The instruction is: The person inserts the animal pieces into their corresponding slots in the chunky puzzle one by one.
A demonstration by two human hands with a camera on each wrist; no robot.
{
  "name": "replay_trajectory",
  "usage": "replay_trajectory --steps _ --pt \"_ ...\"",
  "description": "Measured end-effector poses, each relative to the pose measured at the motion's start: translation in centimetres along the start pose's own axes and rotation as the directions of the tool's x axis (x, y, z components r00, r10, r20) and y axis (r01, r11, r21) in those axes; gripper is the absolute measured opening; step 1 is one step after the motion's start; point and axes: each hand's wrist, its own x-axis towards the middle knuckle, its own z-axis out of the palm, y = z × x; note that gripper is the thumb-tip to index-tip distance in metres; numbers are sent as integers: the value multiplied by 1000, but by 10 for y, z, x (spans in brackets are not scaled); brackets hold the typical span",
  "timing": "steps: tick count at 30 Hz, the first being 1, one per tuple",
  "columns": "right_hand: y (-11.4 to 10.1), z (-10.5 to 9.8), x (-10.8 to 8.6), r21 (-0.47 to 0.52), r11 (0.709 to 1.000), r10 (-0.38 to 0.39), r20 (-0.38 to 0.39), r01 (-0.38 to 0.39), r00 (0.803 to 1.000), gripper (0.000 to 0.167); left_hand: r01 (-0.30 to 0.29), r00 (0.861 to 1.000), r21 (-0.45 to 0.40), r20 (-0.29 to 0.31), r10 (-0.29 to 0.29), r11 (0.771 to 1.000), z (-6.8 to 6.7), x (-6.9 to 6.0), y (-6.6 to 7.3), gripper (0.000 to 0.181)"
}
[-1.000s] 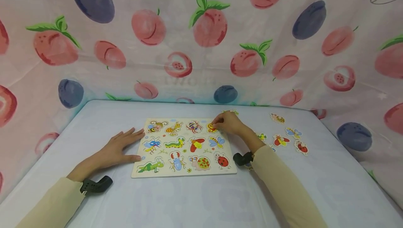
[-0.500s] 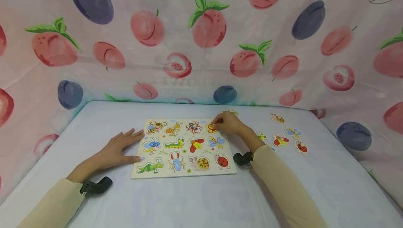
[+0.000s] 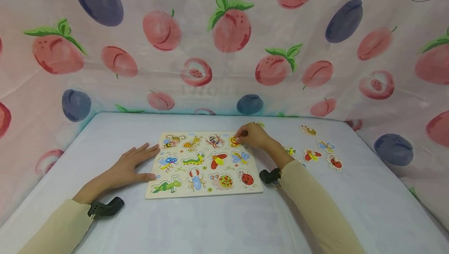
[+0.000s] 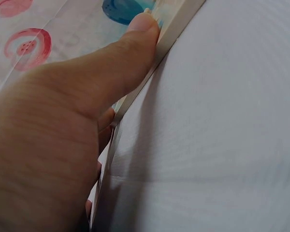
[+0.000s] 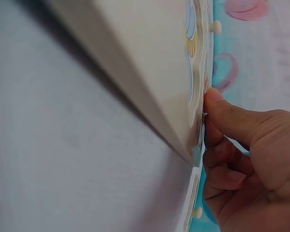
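Note:
A wooden peg puzzle board [image 3: 203, 196] with insect pictures lies on the table, several knobbed pieces set in it. My left hand [image 3: 124, 170] is spread at its left edge, thumb and fingertips touching the border; in the left wrist view the thumb [image 4: 121, 60] lies along that edge. At the top right corner, my right hand [image 3: 255, 136] pinches a yellow and red butterfly puzzle piece [image 3: 233, 142] at its slot. The fingers cover part of that piece. From the right wrist, the thumb and curled fingers of the hand [image 5: 253, 154] meet beside the board's edge.
Loose puzzle pieces lie right of the board: a snail [image 3: 308, 130], a dragonfly [image 3: 326, 146], a red-winged insect [image 3: 312, 155] and a ladybug [image 3: 335, 162]. A green piece [image 3: 260, 124] sits behind my right hand; others are partly hidden by the forearm. A fruit-print cloth [image 3: 217, 70] hangs behind.
The whole head view has shifted very slightly. Both hands, the butterfly piece and the board keep their places.

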Motion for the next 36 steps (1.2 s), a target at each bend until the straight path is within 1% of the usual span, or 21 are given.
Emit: replay_trajectory --steps 8,12,15,17,22,29,32,36 --pt "0 -3 0 -7 1000 -14 31 14 999 12 17 1000 -8 2 -17 1000 -1 -1 2 85" --pt "2 -7 -2 -36 999 -14 40 15 999 17 26 1000 -4 3 -26 1000 0 -1 3 86" --pt "2 -13 -6 -45 998 -39 36 41 999 21 24 1000 -2 2 -24 1000 0 0 2 85" --pt "2 -19 -9 -37 996 -76 26 77 997 23 22 1000 -1 2 -22 1000 0 0 2 85" --pt "0 -35 -19 -18 991 -136 -30 135 990 25 12 1000 1 -1 -12 1000 0 0 0 85" --pt "-2 -56 -38 19 991 -128 -119 131 985 27 15 1000 1 -1 -15 1000 0 0 0 85" --pt "1 -62 -45 15 991 -128 -137 132 982 26 9 1000 0 -3 -9 1000 0 0 0 85" --pt "11 -66 -53 1 992 -125 -149 127 981 24 0 1000 2 -7 0 1000 0 -1 1 85"
